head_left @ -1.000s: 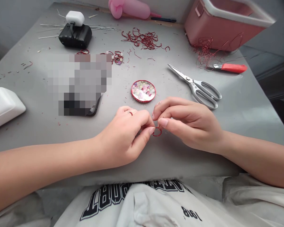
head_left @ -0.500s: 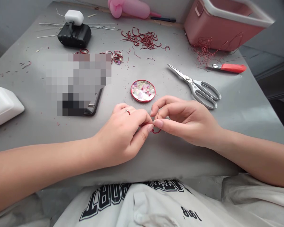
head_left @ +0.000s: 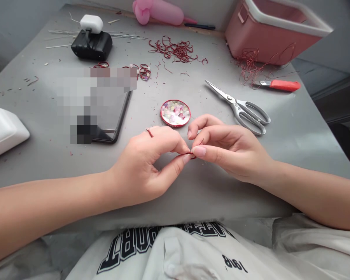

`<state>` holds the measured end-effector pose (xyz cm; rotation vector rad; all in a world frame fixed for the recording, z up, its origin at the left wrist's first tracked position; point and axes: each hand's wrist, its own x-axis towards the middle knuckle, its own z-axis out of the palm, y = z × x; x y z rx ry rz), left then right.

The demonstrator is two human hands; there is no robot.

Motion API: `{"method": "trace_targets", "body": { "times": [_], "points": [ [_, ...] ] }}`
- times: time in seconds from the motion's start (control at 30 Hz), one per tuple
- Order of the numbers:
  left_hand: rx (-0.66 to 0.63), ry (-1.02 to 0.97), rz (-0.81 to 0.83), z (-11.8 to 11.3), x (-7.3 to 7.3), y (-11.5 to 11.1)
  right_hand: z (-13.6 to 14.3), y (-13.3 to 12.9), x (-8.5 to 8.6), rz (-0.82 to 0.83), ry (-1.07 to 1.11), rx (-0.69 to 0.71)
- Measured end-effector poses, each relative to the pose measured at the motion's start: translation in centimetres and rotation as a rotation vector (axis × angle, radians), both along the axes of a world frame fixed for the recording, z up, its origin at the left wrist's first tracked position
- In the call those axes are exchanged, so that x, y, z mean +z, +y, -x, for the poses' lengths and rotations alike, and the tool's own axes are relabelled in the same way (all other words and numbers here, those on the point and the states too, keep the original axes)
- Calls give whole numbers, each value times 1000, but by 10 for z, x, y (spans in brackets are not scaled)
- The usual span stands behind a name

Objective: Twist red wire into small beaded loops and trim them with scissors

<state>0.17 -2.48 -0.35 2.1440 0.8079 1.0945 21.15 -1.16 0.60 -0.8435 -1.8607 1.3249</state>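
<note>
A thin, dark red wire point(head_left: 193, 157), bent into a small loop, sits between my hands above the near part of the table. My left hand point(head_left: 148, 163) pinches one side of it between thumb and index finger, and a red wire ring circles one of its fingers. At the other side, my right hand point(head_left: 233, 151) grips the wire with thumb and index finger, its other fingers curled loosely. A loose wire end points up beside the right fingertips. Just beyond the hands lies a red-rimmed lid point(head_left: 176, 125) with small pastel beads point(head_left: 177, 110).
Grey scissors point(head_left: 236, 105) lie beyond my right hand, with a red-handled cutter point(head_left: 285, 85) farther off. Cut red wire pieces point(head_left: 177, 50), beaded wire rings point(head_left: 144, 71) and a pink bin point(head_left: 259, 39) are at the back. A phone point(head_left: 121, 116) lies left, partly blurred out.
My left hand has turned and shifted slightly left, its fingers straighter. The wire loop now shows less between the fingertips, and its loose end leans right. My right hand stays nearly in place.
</note>
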Motion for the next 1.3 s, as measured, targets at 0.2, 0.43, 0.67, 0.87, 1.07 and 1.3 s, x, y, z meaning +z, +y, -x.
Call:
{"method": "trace_targets", "body": {
  "times": [0.2,0.43,0.67,0.87,1.07,1.3],
  "points": [
    [-6,27,125,1,3,-1,0,3,-5,109,76,64],
    [-26,-55,410,0,4,1,-1,5,-6,116,105,-19],
    [-136,-96,399,0,2,3,2,8,-3,448,188,100],
    [-26,-30,347,1,2,3,1,3,3,189,-2,-178],
    [-5,-89,396,2,1,2,-6,0,-2,-817,-249,-368],
    [-67,-136,371,1,-4,2,-5,-2,-11,-1068,-371,-349]
  ]
}}
